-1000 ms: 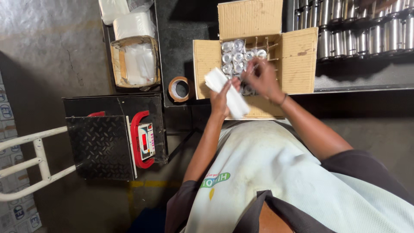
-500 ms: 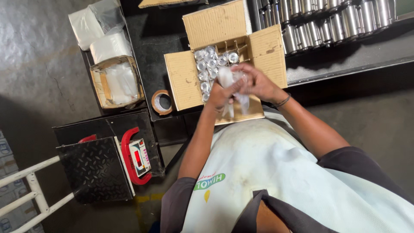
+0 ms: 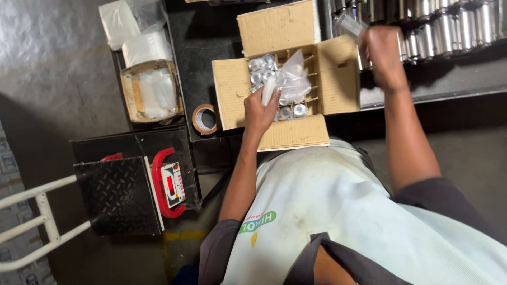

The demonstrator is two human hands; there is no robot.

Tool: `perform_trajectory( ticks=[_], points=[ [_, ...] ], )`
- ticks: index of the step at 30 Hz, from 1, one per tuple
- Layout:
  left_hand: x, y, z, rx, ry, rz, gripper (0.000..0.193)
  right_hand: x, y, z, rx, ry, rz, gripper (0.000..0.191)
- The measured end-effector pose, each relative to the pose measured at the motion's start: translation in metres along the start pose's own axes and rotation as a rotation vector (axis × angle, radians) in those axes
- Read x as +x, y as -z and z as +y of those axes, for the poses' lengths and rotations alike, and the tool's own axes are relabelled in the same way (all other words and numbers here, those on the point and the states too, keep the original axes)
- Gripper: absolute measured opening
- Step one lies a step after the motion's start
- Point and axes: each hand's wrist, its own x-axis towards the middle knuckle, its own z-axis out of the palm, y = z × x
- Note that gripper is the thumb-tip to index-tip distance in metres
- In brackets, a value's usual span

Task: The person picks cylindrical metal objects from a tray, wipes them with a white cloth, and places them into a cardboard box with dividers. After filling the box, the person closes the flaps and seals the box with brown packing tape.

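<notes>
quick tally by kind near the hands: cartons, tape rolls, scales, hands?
Open cartons: 2, the divided carton and the small box of white bags
Tape rolls: 1, tape roll
Platform scales: 1, scale
Hands: 2, left hand, right hand
Total: 6

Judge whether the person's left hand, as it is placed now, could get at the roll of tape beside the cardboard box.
Probably yes. The left hand holds a plastic bag over the cardboard box, and the roll of tape lies close beside it with nothing between them; the hand is occupied, though.
</notes>
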Motion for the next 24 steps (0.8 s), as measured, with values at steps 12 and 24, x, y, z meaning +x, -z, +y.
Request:
perform_trajectory(
  ticks=[12,24],
  points=[
    [0.005,-0.020,-0.050,-0.925,0.412,-0.211,0.015,-0.094,-0.121,-0.025,0.381,0.022,-0.500,0.036],
    [-0.036,-0.023,-0.097,-1.094,0.486,-0.153,0.031,0.006,-0.163,-0.008,-0.373,0.118,-0.343,0.080]
  ],
)
